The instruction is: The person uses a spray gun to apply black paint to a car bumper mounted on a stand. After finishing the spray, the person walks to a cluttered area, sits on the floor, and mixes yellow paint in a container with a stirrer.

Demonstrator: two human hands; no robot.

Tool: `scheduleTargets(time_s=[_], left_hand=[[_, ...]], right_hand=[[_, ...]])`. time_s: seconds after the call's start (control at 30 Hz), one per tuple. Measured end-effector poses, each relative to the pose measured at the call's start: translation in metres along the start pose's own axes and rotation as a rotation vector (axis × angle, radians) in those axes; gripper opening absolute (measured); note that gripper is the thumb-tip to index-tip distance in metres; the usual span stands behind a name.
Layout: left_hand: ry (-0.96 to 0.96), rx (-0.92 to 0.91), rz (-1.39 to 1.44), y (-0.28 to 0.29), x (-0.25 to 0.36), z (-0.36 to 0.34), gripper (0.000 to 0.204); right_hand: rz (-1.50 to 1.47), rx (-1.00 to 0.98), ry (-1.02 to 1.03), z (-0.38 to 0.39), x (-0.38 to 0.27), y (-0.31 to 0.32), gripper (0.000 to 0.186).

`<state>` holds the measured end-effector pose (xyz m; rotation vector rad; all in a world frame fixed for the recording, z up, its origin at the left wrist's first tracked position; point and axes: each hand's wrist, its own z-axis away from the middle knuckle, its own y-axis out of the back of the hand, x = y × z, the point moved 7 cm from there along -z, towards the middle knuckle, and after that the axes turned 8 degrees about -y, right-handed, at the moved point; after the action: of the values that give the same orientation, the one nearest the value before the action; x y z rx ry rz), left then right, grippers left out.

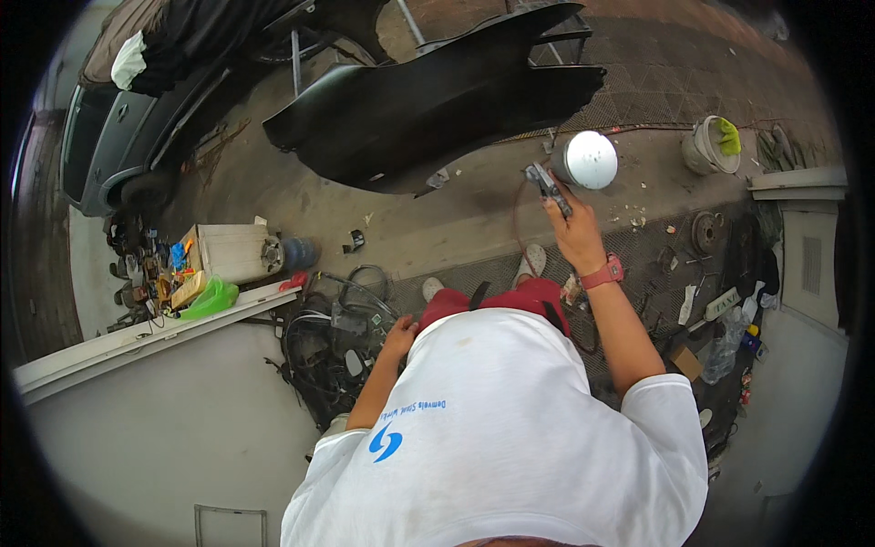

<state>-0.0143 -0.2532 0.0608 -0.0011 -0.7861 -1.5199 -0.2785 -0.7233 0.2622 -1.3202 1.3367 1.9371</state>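
Observation:
My right hand (576, 230), a red watch on its wrist, is closed around the grip of a spray gun (553, 193). A round cup with a white top (591, 159) sits at the gun's far right side. From the gun a thin reddish hose (519, 219) runs down toward my feet. Ahead and to the left of the gun is a large black car fender (437, 105), held up on a metal stand (296, 64); the gun is apart from it. My left hand (399, 337) hangs beside my left thigh, its fingers too foreshortened to read, with nothing visible in it.
A partly covered car (123, 137) stands at the far left. A bucket with a yellow-green cloth (711, 146) is at the right. Tangled cables and parts (333, 337) lie by my left side, near a cardboard box (232, 251). Discs and scraps (705, 232) litter the right floor.

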Motion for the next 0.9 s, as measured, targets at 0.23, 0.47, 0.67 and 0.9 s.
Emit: scheduleTargets(time_s=[0.23,0.47,0.67,0.9], left_hand=[[-0.062,-0.005,0.089,0.067,-0.045,-0.045,0.052],[-0.044,0.080,0.241,0.162,-0.204,-0.068,0.052],[0.194,0.114,0.135,0.199,-0.387,-0.044,0.052],[0.256,0.082,0.313,0.196,-0.415,-0.048,0.051]], right_hand=[[-0.028,0.121,-0.003,0.004,-0.145,-0.099,0.049],[-0.100,0.009,0.018,0.029,-0.242,-0.250,0.044],[-0.296,-0.129,-0.127,0.035,-0.261,-0.306,0.042],[-0.059,0.251,-0.165,-0.002,-0.248,-0.211,0.051]])
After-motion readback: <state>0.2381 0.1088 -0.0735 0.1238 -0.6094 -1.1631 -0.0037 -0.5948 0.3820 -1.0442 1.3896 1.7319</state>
